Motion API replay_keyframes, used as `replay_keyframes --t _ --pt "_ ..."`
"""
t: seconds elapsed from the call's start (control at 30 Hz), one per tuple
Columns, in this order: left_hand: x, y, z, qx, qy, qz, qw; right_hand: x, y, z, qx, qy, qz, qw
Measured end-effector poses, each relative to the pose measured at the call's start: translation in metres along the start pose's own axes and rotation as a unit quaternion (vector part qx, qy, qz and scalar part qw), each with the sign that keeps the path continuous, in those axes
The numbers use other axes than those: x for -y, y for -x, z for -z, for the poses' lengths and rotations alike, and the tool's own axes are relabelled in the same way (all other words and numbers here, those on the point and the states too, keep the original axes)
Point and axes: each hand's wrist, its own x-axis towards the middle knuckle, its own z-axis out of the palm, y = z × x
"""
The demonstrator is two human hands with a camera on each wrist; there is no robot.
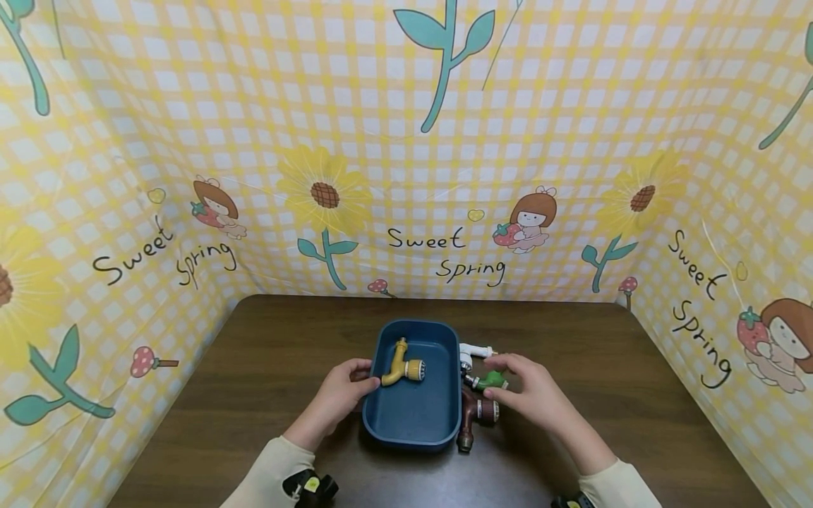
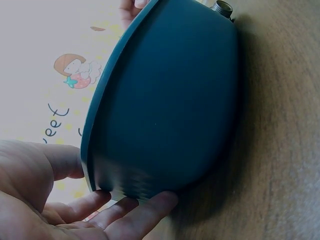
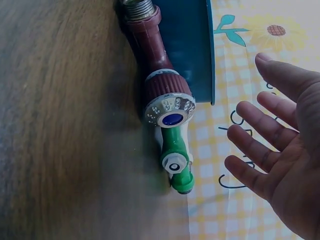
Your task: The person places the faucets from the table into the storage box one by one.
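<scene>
A deep blue rectangular plastic basin [image 1: 413, 418] stands on the table, with a yellow faucet [image 1: 399, 368] lying inside it. My left hand [image 1: 345, 389] grips the basin's left rim, thumb over the edge and fingers against the outer wall [image 2: 165, 100]. Along the basin's right side lie a white faucet [image 1: 473, 351], a green faucet [image 1: 490, 381] and a dark red faucet [image 1: 468, 418]. Above and just right of the green one hovers my right hand [image 1: 530, 388]; its fingers are spread and hold nothing in the right wrist view.
The dark wooden table [image 1: 267, 395] carries all of these things. A yellow checked cloth [image 1: 413, 176] with printed flowers and figures hangs behind the table and along both sides. Each wrist wears a black strap with a camera mount [image 1: 310, 485].
</scene>
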Motion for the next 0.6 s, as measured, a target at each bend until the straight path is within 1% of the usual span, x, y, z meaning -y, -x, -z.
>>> replay_keyframes --t 0.23,0.6 --pt "0.001 -0.001 -0.001 -0.002 0.005 0.002 1.0000 -0.006 0.005 -0.001 0.003 -0.004 -0.009 1.000" --pt "-0.002 0.001 -0.001 0.001 0.007 0.004 1.0000 -0.016 0.012 -0.004 0.026 -0.010 -0.028 0.999"
